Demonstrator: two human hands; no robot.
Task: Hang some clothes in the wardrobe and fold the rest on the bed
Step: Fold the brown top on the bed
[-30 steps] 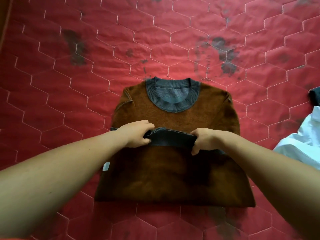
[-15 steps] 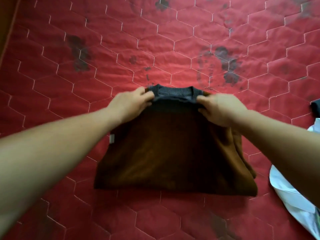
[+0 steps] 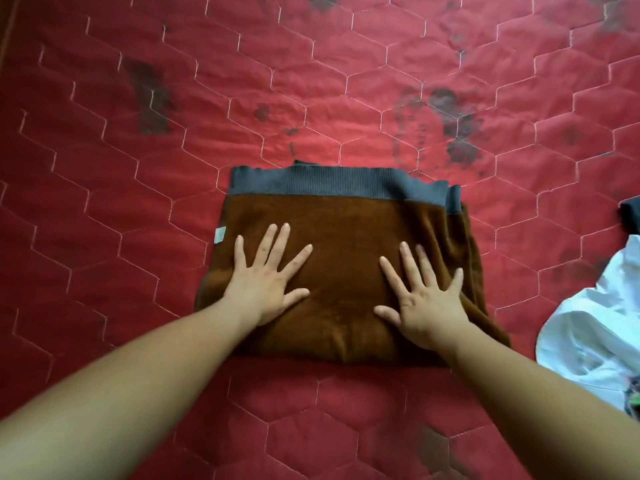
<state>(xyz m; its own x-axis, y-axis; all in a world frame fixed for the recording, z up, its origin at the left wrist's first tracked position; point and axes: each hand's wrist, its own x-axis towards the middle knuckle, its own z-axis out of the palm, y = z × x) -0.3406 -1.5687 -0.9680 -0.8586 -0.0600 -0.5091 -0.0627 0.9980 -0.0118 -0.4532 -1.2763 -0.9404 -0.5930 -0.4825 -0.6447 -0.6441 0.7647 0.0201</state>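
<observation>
A brown sweater [image 3: 346, 233] with a grey ribbed hem lies folded in half on the red quilted bed [image 3: 138, 168], the grey band along its far edge. My left hand [image 3: 266, 275] lies flat on the sweater's left part, fingers spread. My right hand [image 3: 426, 299] lies flat on the right part, fingers spread too. Both palms press the fabric down. A small white label sticks out at the sweater's left edge. The collar is hidden under the fold.
A crumpled white garment [image 3: 599, 320] lies at the right edge of the bed. A dark piece of cloth [image 3: 630, 216] shows just above it. Dark stains mark the quilt behind the sweater. A brown strip runs along the far left edge.
Both hands carried the grey hem up over the collar, let it go, and now rest flat on the folded sweater.
</observation>
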